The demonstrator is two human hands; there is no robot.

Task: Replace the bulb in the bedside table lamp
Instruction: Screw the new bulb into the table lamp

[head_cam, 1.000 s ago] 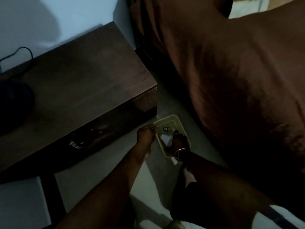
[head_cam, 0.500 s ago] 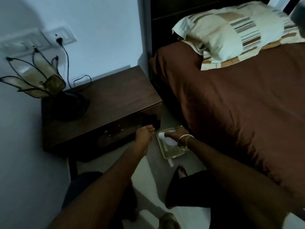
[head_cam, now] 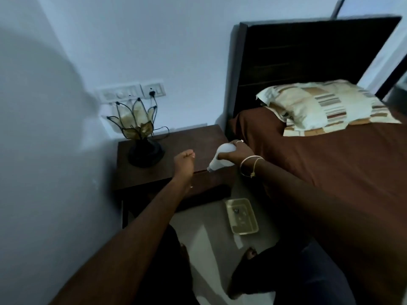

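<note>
- One pale tray (head_cam: pixel 242 216) on the floor.
- Right hand (head_cam: pixel 240 153) wrapped around one white bulb (head_cam: pixel 222 156), base tilted down over the surface (head_cam: pixel 198 137) front edge.
- Left hand (head_cam: pixel 184 165) loose, fingers together, holding nothing.
- One petal-shaded lamp (head_cam: pixel 141 137) at the surface's far left.

A dimly lit bedroom in a private home: a bed with a tall dark wooden headboard (head_cam: pixel 308 62) and a brown bedspread (head_cam: pixel 330 172) fills the right side, topped by a cream pillow with brown and tan striped patches (head_cam: pixel 326 104). Beside it, against a pale wall, stands a dark wooden bedside table (head_cam: pixel 187 139) carrying a petal-shaded lamp on a black base (head_cam: pixel 141 133), its cord running to a white wall switch-and-socket panel (head_cam: pixel 132 91). On the light floor lies what appears to be a shallow yellowish rectangular tray (head_cam: pixel 242 216).
</note>
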